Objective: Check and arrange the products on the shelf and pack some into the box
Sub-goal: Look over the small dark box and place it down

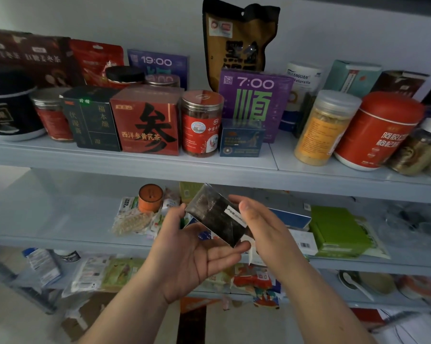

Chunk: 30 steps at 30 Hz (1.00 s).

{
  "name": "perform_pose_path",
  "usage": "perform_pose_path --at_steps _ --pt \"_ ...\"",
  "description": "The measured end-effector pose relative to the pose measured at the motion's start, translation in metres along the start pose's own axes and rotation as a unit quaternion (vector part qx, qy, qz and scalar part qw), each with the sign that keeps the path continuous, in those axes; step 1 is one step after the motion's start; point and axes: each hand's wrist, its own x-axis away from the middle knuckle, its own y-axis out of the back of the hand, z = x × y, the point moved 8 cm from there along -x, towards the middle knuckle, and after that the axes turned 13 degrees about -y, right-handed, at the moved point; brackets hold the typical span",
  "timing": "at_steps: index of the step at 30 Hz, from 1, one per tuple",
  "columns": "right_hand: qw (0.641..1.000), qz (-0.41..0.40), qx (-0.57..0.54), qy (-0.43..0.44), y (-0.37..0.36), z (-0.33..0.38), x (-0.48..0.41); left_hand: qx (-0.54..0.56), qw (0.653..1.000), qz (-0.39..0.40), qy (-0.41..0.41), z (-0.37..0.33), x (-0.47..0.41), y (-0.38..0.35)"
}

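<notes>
I hold a small dark box point(215, 217) wrapped in shiny film, with a white label strip on its side, in front of the middle shelf. My left hand point(192, 254) supports it from below, thumb on its left edge and fingers under its lower corner. My right hand point(264, 229) grips its right side, thumb across the top edge. The box is tilted, its long side running down to the right. On the upper shelf point(135, 160) stand a red tea box point(145, 120), a red-labelled jar point(201, 122), a purple "7:00" box point(255, 103) and a small blue box point(241, 140).
A tall brown pouch point(236, 38) leans at the back of the upper shelf; jars and a red canister point(380, 130) crowd its right end. The middle shelf holds an orange tub point(150, 197), snack packets and green boxes point(336, 229). The lowest shelf has loose bags.
</notes>
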Motion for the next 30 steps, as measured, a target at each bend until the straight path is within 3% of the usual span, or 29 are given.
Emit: perform_pose_path --at_steps 3,10,13,15,16,17,19,20,21,25,28,30 --pt "0.999 0.007 0.032 0.012 0.005 -0.002 -0.005 -0.003 0.999 0.003 -0.033 -0.004 -0.006 -0.001" --pt "0.993 0.041 0.1 0.055 0.022 0.019 -0.01 -0.122 0.971 -0.083 -0.188 -0.03 -0.02 0.007" --pt "0.99 0.024 0.1 0.092 0.037 0.029 -0.014 -0.212 0.939 -0.077 -0.259 -0.045 -0.023 -0.004" --pt "0.984 -0.017 0.103 0.144 0.052 0.038 -0.016 -0.301 0.899 -0.082 -0.309 -0.055 -0.024 -0.011" --pt "0.977 -0.051 0.117 0.173 0.06 0.043 -0.017 -0.373 0.858 -0.087 -0.343 -0.063 -0.024 -0.015" --pt "0.967 -0.091 0.134 0.198 0.069 0.047 -0.019 -0.472 0.79 -0.083 -0.383 -0.071 -0.023 -0.022" --pt "0.942 -0.177 0.161 0.235 0.091 0.053 -0.022 -0.68 0.599 -0.052 -0.419 -0.078 -0.025 -0.04" --pt "0.93 -0.213 0.176 0.244 0.102 0.054 -0.025 -0.741 0.518 -0.029 -0.426 -0.077 -0.03 -0.045" --pt "0.92 -0.24 0.193 0.242 0.111 0.053 -0.029 -0.774 0.467 -0.01 -0.429 -0.075 -0.037 -0.048" --pt "0.893 -0.284 0.28 0.207 0.132 0.05 -0.055 -0.839 0.374 0.02 -0.395 -0.067 -0.066 -0.055" --pt "0.826 -0.336 0.394 0.222 0.131 0.057 -0.068 -0.882 0.291 0.027 -0.369 -0.059 -0.088 -0.059" --pt "0.785 -0.373 0.432 0.239 0.131 0.063 -0.071 -0.896 0.258 0.04 -0.359 -0.054 -0.098 -0.059"
